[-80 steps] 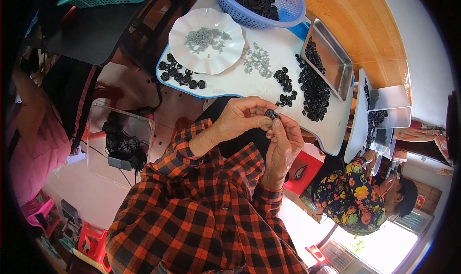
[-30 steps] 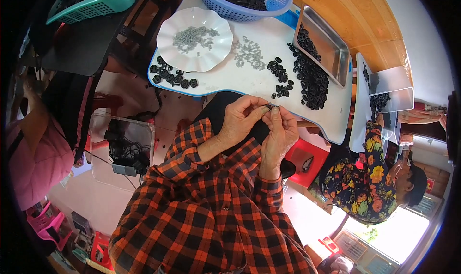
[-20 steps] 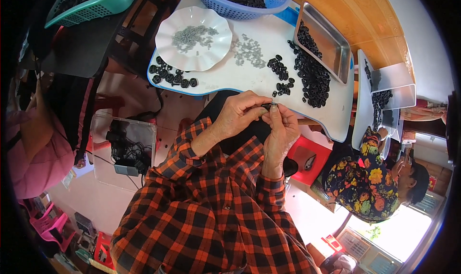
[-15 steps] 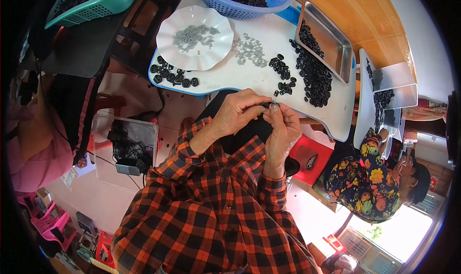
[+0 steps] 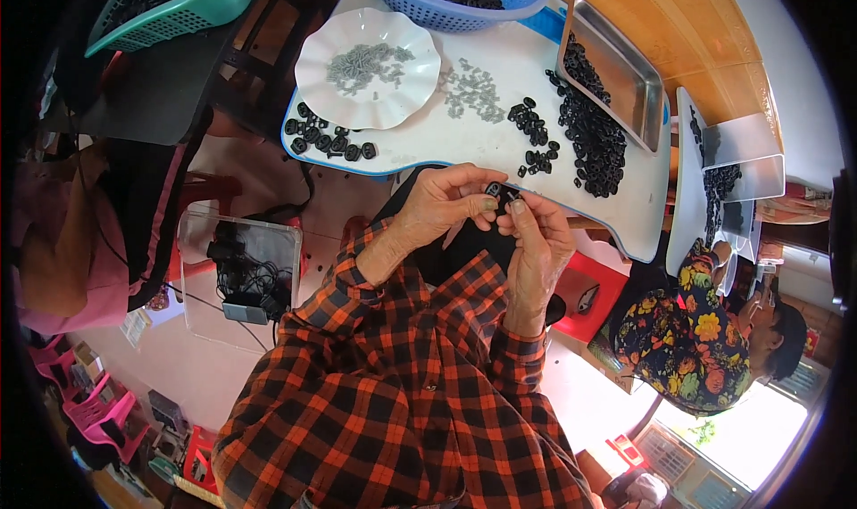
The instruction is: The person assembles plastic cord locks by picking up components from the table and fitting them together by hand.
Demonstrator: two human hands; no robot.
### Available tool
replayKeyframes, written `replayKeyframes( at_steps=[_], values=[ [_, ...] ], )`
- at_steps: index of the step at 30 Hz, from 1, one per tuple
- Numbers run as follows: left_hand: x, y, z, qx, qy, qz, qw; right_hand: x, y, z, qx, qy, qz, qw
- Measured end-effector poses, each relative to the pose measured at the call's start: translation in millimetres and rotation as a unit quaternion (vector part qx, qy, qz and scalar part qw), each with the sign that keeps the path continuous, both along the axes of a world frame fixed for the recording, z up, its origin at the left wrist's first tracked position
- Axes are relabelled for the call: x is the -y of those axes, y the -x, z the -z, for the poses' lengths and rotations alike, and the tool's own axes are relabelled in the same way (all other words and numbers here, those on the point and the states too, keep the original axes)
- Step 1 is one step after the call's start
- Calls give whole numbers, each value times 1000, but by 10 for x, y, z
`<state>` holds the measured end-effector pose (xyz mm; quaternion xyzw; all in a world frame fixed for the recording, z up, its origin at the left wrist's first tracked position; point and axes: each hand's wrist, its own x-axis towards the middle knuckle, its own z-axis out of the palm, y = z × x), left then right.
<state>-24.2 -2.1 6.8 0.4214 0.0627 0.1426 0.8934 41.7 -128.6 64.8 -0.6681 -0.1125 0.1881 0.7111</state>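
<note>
My left hand (image 5: 442,206) pinches a small black oval plastic piece (image 5: 494,189) with holes in it, just off the table's near edge. Close against it, my right hand (image 5: 537,237) is closed with thumb and fingertips on another small black plastic piece (image 5: 511,195), partly covered by the fingers. Beyond my hands on the white table (image 5: 420,145) lie a few loose black pieces (image 5: 539,162) and a larger heap of black pieces (image 5: 596,152). Small grey pieces (image 5: 471,91) are scattered next to a white scalloped plate (image 5: 314,85) that holds more of them.
Rounded black pieces (image 5: 326,141) lie at the table's left edge. A blue basket (image 5: 437,14) and a tilted metal tray (image 5: 638,107) stand at the back. A clear bin (image 5: 192,286) with cables is at left. Another person (image 5: 683,339) works at right.
My hands have drawn slightly apart and turned, so the black oval piece in my left fingers now shows its face. The whole view has shifted a little.
</note>
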Motion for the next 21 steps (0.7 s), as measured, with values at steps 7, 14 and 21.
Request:
replayKeyframes(
  at_steps=[7,14,21],
  values=[
    [58,-44,36,29,73,-32,996,-1,37,-28,30,39,-15,999],
    [42,-31,61,37,75,-24,996,-37,74,-65,30,59,-13,998],
    [36,-26,56,49,68,-24,996,-55,100,-69,46,61,-3,997]
  ],
)
